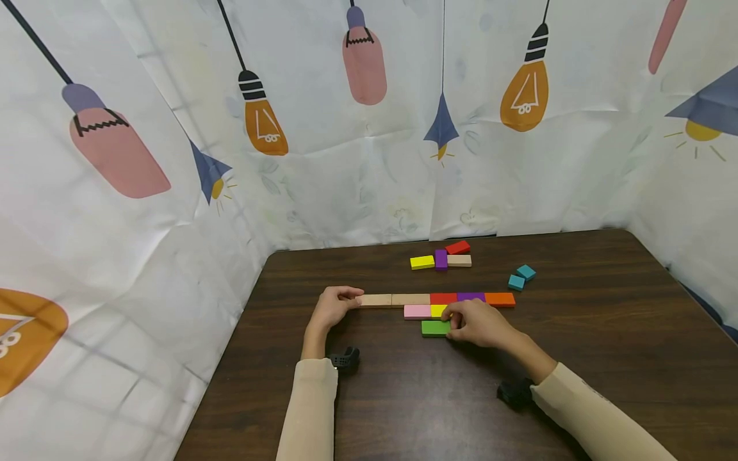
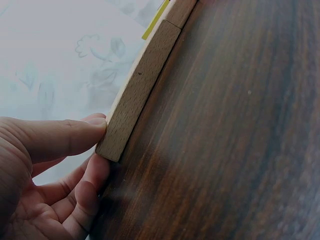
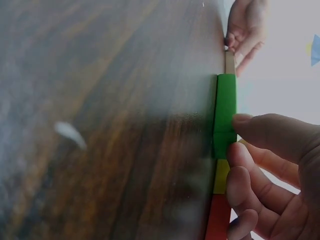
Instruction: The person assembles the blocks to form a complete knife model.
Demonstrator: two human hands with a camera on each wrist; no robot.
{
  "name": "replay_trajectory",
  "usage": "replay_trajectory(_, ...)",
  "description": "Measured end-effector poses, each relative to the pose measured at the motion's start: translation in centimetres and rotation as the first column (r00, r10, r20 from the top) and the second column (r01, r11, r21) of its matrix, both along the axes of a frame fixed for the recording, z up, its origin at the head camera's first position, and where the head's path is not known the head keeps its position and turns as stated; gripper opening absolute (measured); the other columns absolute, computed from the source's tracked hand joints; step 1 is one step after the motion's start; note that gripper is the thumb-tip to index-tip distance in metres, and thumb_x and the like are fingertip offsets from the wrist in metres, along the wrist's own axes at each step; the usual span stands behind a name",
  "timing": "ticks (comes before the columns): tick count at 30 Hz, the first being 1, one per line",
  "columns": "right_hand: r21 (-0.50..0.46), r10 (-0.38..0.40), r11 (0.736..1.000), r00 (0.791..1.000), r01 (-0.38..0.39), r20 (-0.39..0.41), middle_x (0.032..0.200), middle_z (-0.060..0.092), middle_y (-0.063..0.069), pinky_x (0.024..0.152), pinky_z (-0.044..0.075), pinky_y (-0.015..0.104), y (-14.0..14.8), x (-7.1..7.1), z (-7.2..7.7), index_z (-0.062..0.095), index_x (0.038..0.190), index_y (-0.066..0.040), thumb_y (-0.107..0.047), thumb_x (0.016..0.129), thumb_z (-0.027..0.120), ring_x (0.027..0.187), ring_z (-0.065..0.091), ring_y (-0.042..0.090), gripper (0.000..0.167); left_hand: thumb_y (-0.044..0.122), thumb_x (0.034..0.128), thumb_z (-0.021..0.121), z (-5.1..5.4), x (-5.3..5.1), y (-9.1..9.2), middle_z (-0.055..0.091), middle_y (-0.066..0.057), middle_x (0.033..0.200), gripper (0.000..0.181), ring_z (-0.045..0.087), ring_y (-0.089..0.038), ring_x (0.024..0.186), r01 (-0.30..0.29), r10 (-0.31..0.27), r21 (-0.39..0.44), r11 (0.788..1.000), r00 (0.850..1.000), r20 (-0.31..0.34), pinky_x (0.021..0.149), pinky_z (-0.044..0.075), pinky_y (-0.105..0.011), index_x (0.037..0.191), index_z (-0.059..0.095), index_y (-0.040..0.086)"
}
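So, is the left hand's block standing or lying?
Lying down: the wooden block stretches lengthwise along the table, meeting another block end to end.

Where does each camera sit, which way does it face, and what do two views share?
Head: on the head, facing forward and down at the table; left hand, right hand, sleeves show.
Left wrist: on that wrist, facing along a plain wooden block; left hand.
Right wrist: on that wrist, facing a green block; right hand near, left hand beyond.
Head and right wrist share the green block.

dark wood-grain table, white cloth printed with orange bulbs, blue lampshades
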State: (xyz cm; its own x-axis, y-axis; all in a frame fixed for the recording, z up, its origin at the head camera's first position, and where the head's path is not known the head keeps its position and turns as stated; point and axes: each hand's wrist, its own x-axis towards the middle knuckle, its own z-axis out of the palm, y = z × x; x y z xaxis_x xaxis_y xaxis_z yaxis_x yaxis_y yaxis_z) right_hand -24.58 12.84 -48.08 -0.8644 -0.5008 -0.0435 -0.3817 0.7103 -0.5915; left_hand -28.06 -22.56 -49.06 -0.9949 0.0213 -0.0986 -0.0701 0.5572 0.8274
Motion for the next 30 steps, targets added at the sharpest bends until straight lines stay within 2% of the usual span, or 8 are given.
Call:
replay_trajectory(17, -0.015, 0.014, 1.000, 0.999, -0.015, -0.050, 0.073, 0.062, -0.010, 0.064, 0.043, 0.025, -1.0, -0.4, -0.3, 0.072, 0.101, -0.014, -0.020, 0.085, 0.084, 0.066, 0.052, 0.007, 0.021, 0.017, 0.0939, 0.076, -0.1, 0.0, 0.0, 0.074, -0.006, 0.102, 0.017, 0.062, -0.021, 0.084, -0.011, 0.011, -0.009, 1.000, 1.000, -0.013, 0.074, 0.050, -0.032, 0.110, 0.081, 0.019)
replay_trajectory(30, -0.012, 0.009, 1.000, 1.000, -0.009, -0.019, 0.073, 0.061, -0.010, 0.064, 0.044, 0.026, -2.1, -1.0, -0.2, 0.072, 0.100, -0.015, -0.018, 0.085, 0.083, 0.066, 0.054, 0.008, 0.019, 0.017, 0.0938, 0.076, -0.2, -0.1, 0.0, 0.074, -0.005, 0.104, 0.019, 0.064, -0.021, 0.087, -0.019, 0.019, -0.005, 1.000, 1.000, -0.006, 0.078, 0.053, -0.035, 0.112, 0.081, 0.019)
